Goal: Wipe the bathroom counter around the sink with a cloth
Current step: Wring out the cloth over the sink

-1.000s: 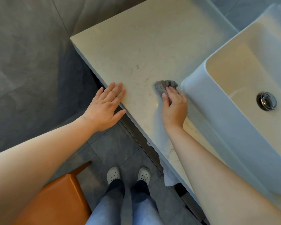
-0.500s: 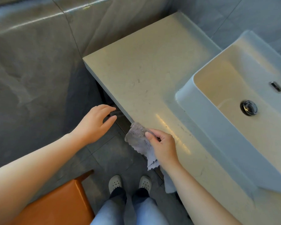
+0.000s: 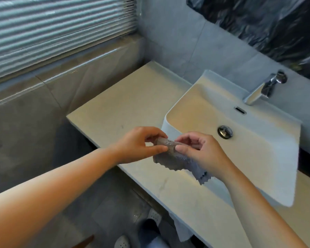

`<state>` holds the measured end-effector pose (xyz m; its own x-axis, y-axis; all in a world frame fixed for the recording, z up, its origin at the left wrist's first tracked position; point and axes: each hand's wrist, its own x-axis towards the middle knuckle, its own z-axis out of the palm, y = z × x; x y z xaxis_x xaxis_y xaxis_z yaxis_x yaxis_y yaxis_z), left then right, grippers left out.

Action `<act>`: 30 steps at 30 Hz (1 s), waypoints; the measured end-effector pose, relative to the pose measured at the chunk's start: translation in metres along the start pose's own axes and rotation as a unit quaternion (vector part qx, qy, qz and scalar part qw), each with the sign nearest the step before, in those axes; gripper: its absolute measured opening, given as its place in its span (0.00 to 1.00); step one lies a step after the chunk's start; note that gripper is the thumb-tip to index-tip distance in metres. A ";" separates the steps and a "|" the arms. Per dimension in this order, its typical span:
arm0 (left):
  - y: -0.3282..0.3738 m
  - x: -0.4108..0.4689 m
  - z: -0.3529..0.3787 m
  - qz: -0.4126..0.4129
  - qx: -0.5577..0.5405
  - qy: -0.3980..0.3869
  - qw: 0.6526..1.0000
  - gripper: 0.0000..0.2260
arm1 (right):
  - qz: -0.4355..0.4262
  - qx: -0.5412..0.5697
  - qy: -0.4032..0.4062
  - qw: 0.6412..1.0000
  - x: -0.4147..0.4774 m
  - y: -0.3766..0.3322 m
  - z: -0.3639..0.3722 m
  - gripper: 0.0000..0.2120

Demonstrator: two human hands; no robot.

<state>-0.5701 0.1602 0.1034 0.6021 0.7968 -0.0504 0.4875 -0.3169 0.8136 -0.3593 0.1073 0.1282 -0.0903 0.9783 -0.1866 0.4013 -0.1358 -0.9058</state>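
Pinching a grey scallop-edged cloth (image 3: 170,159) by its rolled top edge with both hands, just off the front-left corner of the white sink basin (image 3: 258,176). Left hand (image 3: 138,145) curled onto the end farther from the sink, thumb below and fingertips above. Right hand (image 3: 202,151) gripping the end nearer the sink the same way, thumb against bent fingers. Held up off the pale stone counter (image 3: 125,104), not pressed flat on it. Long axis of the roll running hand to hand, roughly along the counter's front edge, with the loose part hanging below it. Hanging corner touching the counter or clear of it: impossible to tell. Looks like refolding for a fresh face, not wiping at this instant. Open stretch of counter lying left of the sink and back toward the wall, so nearer the left hand; narrow strip in front of the sink under the right forearm. Probably calling for release by one hand, flattening of the cloth under the other, then a sweep away from the sink wall. Chrome faucet (image 3: 263,90) at the sink's back, well apart from both hands.
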 end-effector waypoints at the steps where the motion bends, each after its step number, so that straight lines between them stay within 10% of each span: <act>1: 0.009 0.011 0.001 0.005 0.015 0.001 1.000 0.10 | 0.000 0.009 0.010 1.000 0.000 0.000 -0.011 0.06; 9: 0.080 0.115 0.012 0.012 0.035 0.022 0.999 0.10 | 0.008 0.116 0.095 0.989 -0.004 0.037 -0.097 0.22; 16: 0.102 0.189 0.027 -0.031 -0.109 -0.039 0.993 0.14 | -0.001 0.242 0.230 0.943 0.031 0.068 -0.136 0.10; 25: 0.111 0.245 0.025 -0.200 -0.207 -0.397 0.871 0.24 | -0.133 0.035 0.370 0.919 0.066 0.058 -0.170 0.04; 30: 0.117 0.267 0.044 -0.111 0.017 -0.360 0.926 0.17 | -0.175 -0.075 0.390 0.901 0.081 0.054 -0.183 0.05</act>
<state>-0.3246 0.3129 0.1598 0.7441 0.2980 -0.5979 0.6622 -0.2115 0.7188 -0.1781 0.2075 0.1340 0.4086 0.7776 0.4779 0.5966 0.1687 -0.7846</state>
